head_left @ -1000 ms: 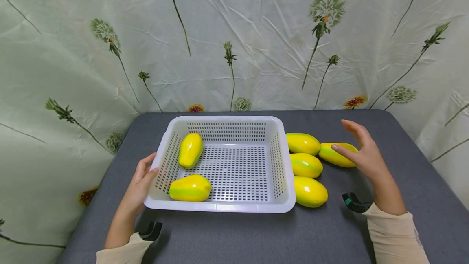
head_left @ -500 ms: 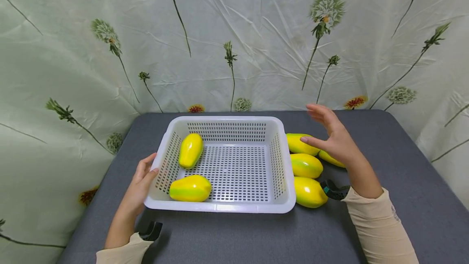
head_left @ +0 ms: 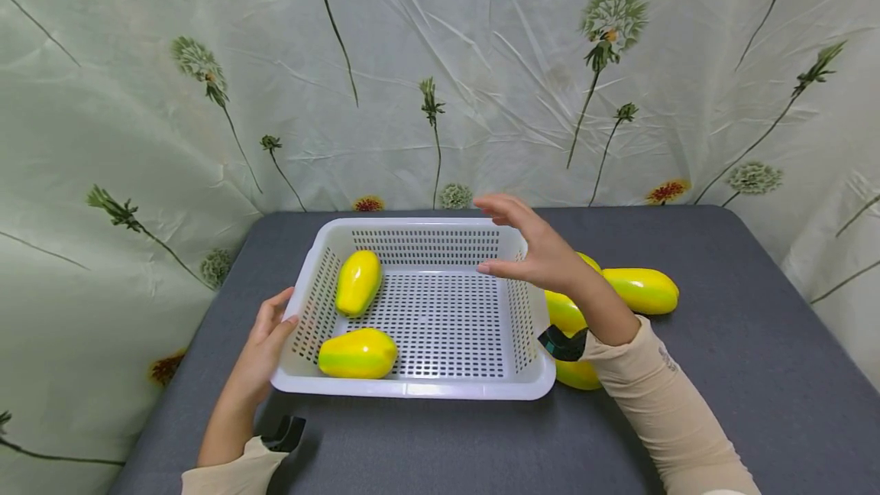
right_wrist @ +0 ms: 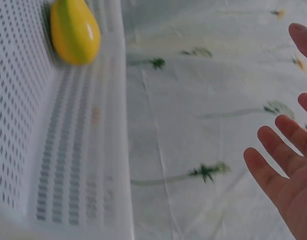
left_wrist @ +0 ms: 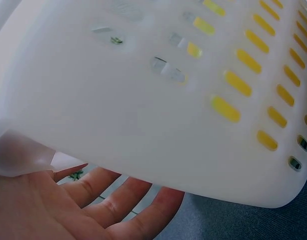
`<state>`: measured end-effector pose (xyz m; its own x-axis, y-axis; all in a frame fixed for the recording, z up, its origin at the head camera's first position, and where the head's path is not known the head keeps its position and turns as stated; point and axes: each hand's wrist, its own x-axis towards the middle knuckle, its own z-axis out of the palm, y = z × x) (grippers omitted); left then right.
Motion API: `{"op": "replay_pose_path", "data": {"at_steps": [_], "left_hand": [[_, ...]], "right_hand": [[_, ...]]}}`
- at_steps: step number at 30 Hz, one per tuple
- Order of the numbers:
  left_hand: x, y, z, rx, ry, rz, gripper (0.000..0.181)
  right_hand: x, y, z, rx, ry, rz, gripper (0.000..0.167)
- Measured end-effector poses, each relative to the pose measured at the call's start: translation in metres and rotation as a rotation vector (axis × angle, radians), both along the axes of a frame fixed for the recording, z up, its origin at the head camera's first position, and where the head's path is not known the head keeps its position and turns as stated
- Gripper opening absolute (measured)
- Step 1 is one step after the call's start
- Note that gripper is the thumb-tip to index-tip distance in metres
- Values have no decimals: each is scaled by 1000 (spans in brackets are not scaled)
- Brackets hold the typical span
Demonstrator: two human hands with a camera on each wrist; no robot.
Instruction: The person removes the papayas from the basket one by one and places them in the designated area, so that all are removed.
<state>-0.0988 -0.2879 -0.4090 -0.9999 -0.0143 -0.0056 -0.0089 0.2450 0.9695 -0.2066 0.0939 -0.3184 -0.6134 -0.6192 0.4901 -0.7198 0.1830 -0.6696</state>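
Note:
A white plastic basket [head_left: 440,389] with slotted walls stands on the table. Two yellow-green papayas lie in its left part, one papaya [head_left: 358,283] towards the back and another papaya [head_left: 357,353] at the front. My left hand [head_left: 263,342] grips the basket's left edge, thumb over the rim and fingers outside, as the left wrist view also shows. Over the basket's right rim hovers my right hand [head_left: 539,250], holding nothing, its fingers spread from the thumb. The right wrist view shows those fingers [right_wrist: 266,172] apart from the basket wall.
Right of the basket several more papayas lie on the grey table [head_left: 742,327]. One papaya [head_left: 641,290] is in plain sight; the right forearm partly covers others, such as the front papaya [head_left: 577,375]. A flower-patterned cloth [head_left: 516,82] hangs behind.
My right hand has moved left from above the loose papayas to the basket's right rim. The outermost papaya has shifted and turned slightly. My left hand and the basket have stayed put.

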Motion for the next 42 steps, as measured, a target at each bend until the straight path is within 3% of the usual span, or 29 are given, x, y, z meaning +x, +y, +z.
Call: {"op": "replay_pose_path", "data": {"at_steps": [5,16,25,42], "left_hand": [[1,0,1,-3,-8,5,48],[1,0,1,-10,7,-6,47],[0,-1,-1,-15,14,-3,47],[1,0,1,14,11,-16,48]], "right_hand": [[-2,-29,-5,60,-30,86,72],[-1,-76,-19,281,-101,151,72],[0,-101,-31,443,-111,217,72],[2,-136,-58,605,-189,391,71]]}}
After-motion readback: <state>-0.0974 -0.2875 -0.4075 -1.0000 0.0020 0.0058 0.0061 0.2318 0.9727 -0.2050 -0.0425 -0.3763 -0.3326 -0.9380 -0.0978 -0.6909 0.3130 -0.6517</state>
